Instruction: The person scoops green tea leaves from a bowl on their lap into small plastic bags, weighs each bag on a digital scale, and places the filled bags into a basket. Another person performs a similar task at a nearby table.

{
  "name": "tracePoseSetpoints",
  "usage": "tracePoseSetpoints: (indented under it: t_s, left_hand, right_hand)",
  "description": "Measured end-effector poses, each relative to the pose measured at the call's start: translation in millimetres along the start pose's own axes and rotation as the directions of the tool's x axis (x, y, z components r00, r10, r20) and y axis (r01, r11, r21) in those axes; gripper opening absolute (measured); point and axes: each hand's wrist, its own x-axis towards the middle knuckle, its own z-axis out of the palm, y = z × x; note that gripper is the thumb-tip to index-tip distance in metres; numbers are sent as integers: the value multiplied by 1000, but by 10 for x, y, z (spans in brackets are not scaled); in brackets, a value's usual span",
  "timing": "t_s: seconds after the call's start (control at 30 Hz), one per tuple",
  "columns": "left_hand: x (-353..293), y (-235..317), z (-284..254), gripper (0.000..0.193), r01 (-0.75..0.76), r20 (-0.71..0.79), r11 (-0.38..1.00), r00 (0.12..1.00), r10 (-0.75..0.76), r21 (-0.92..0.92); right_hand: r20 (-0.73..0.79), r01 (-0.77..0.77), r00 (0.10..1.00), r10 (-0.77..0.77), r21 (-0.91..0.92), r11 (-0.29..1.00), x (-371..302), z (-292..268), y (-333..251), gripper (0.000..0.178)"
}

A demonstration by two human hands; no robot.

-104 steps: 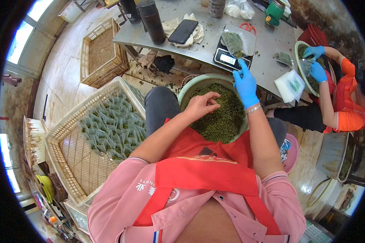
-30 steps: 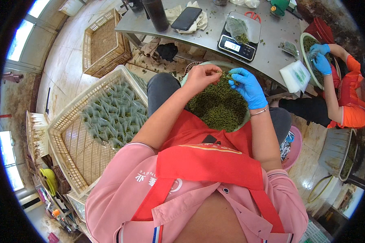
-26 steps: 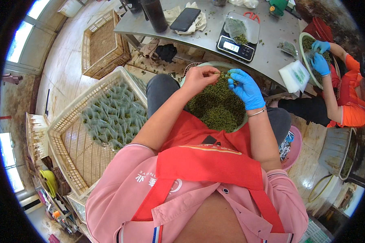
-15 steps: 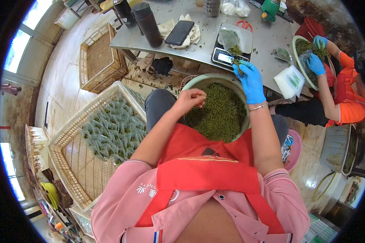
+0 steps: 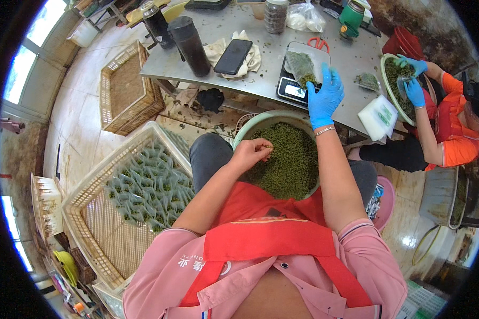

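A green basin (image 5: 248, 126) full of small green leaves (image 5: 290, 165) rests on my lap. My bare left hand (image 5: 252, 153) hovers over its left side, fingers pinched on a few leaves. My right hand (image 5: 325, 95), in a blue glove, reaches out over the edge of the steel table (image 5: 261, 80), fingers spread at a clear packet of leaves (image 5: 302, 65) lying on a small scale (image 5: 298, 80). Whether it grips the packet is unclear.
A cream basket (image 5: 90, 212) on my left holds several filled packets (image 5: 149, 186). A second basket (image 5: 125, 90) stands farther off. On the table are a phone (image 5: 232, 56), dark bottles (image 5: 189, 45) and jars. A person in orange with blue gloves (image 5: 412, 80) works at another basin to the right.
My right hand has gone from the basin up to the scale on the table. My left hand has dropped from raised height back over the leaves.
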Motion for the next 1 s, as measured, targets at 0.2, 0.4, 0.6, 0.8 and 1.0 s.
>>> tracePoseSetpoints:
  t_s: [0.2,0.4,0.6,0.8,1.0]
  left_hand:
    - [70,-69,17,19,-17,18,999,1000,17,26]
    - [26,-87,18,23,-72,70,987,996,63,145]
    - [2,44,99,29,-216,259,872,960,107,440]
    - [-16,52,139,29,-307,255,761,948,191,572]
    - [-14,-90,152,25,-284,149,797,959,242,534]
  right_hand:
    - [248,-73,965,79,-36,997,397,298,131,36]
    - [212,-235,956,201,150,960,606,297,127,18]
    - [278,-174,959,51,441,880,265,194,551,34]
    - [426,-488,871,243,700,521,-302,-201,811,37]
    - [618,-658,726,303,496,567,-499,-341,383,33]
